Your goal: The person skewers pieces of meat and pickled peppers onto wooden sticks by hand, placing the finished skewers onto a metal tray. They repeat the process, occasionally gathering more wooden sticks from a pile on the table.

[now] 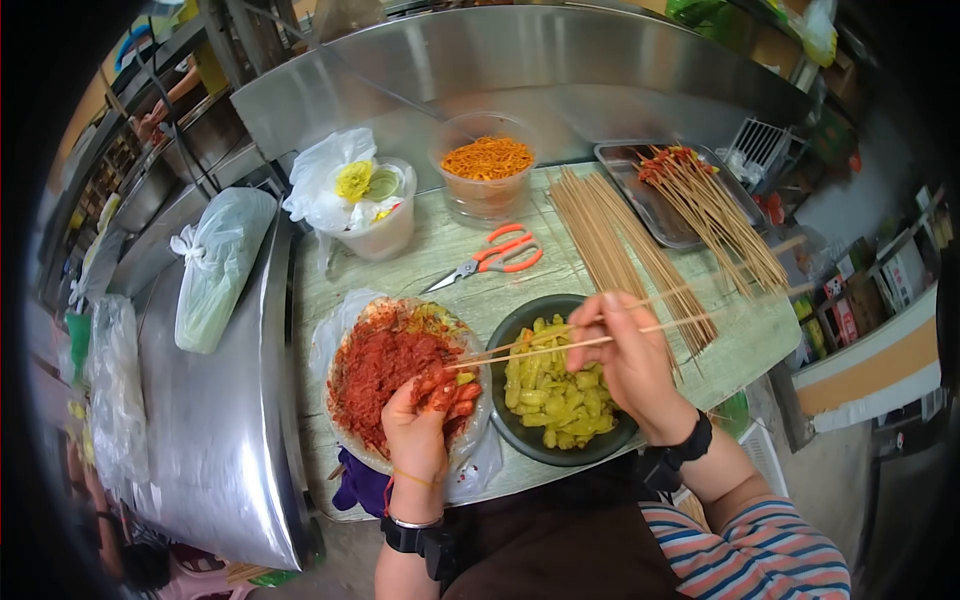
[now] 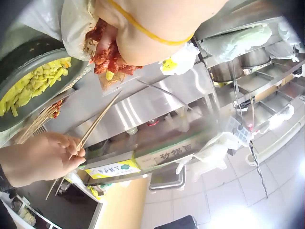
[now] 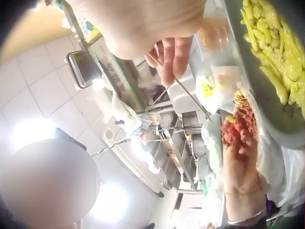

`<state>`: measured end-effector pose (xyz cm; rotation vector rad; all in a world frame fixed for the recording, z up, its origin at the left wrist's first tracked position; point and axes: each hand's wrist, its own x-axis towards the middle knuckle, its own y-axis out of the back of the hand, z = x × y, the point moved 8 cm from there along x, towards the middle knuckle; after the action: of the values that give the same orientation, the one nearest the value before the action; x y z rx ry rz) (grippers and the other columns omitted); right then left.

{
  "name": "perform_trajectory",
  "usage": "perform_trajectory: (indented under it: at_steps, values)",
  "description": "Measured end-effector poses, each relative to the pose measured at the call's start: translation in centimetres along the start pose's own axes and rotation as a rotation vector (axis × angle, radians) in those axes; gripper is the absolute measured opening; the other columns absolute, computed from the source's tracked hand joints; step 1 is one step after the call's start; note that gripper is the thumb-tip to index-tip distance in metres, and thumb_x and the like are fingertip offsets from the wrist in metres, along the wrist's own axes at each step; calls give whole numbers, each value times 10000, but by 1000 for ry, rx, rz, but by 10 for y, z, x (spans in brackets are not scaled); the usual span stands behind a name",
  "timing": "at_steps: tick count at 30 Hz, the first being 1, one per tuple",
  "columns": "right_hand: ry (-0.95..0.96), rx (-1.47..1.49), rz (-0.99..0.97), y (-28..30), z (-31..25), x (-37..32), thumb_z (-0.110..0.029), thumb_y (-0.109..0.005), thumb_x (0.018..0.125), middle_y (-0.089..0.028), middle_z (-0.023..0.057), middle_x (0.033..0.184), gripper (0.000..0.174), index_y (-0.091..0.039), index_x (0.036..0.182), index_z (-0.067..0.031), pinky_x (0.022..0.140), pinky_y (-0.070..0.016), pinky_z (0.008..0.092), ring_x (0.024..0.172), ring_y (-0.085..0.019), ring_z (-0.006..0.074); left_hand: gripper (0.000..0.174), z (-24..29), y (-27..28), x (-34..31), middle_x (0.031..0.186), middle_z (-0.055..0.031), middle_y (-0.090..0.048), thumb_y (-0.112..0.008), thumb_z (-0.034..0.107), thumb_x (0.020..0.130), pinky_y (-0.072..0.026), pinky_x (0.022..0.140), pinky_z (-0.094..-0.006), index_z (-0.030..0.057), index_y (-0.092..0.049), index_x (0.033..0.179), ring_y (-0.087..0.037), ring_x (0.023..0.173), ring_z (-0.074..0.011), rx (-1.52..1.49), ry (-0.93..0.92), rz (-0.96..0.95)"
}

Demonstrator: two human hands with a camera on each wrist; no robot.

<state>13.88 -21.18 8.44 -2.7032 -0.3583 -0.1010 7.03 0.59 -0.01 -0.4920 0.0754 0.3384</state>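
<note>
My right hand (image 1: 625,355) pinches two thin wooden skewers (image 1: 540,350) over a dark green bowl (image 1: 497,420). Yellow-green food pieces (image 1: 560,395) fill the bowl. The skewers' points reach left to the fingertips of my left hand (image 1: 418,435). Red paste coats those fingers, which are curled over a basin (image 1: 345,440) lined with plastic. Chunky red paste (image 1: 385,360) fills much of the basin. A small yellow-green piece (image 2: 109,75) smeared with paste shows pinched at the left fingertips; the left palm side is partly hidden.
Orange-handled scissors (image 1: 495,258) lie behind the basin. Loose skewers (image 1: 620,240) are heaped at the right, beside a metal tray (image 1: 635,205) with loaded skewers (image 1: 710,205). A tub of orange shreds (image 1: 487,165) and a tub with plastic bags (image 1: 375,235) stand at the back.
</note>
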Motion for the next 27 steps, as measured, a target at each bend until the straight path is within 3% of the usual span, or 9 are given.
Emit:
perform_trajectory:
  at_steps: [5, 16, 22, 27]
  values:
    - [-158, 24, -66, 0, 21, 13, -318, -405, 978, -564, 57, 777, 318, -529, 890, -39, 565, -502, 231, 620, -608, 133, 190, 2, 1, -1, 915, -127, -661, -555, -27, 857, -549, 637, -260, -26, -588, 1045, -659, 752, -191, 2, -18, -12]
    - [-192, -136, -153, -1, 12, 25, -302, -409, 978, -581, 54, 719, 324, -544, 876, -25, 551, -497, 212, 583, -605, 127, 301, -1, 2, 1, 1051, -135, -626, -544, -41, 848, -552, 758, -319, -49, -545, 1148, -638, 908, -227, -79, 19, -39]
    - [-195, -254, -273, -9, 2, 33, -284, -434, 973, -585, 45, 772, 309, -570, 888, -20, 592, -501, 213, 641, -622, 125, 254, 2, -2, -1, 1039, -179, -626, -494, 9, 889, -559, 774, -347, -77, -550, 1122, -645, 908, -288, -287, 86, -170]
    - [-187, -286, -385, -17, -4, 39, -269, -455, 967, -589, 44, 802, 290, -579, 893, -18, 619, -509, 222, 673, -632, 127, 233, -4, 4, 1, 1010, -182, -632, -500, 24, 890, -559, 770, -346, -73, -564, 1092, -649, 878, -285, -287, 132, -172]
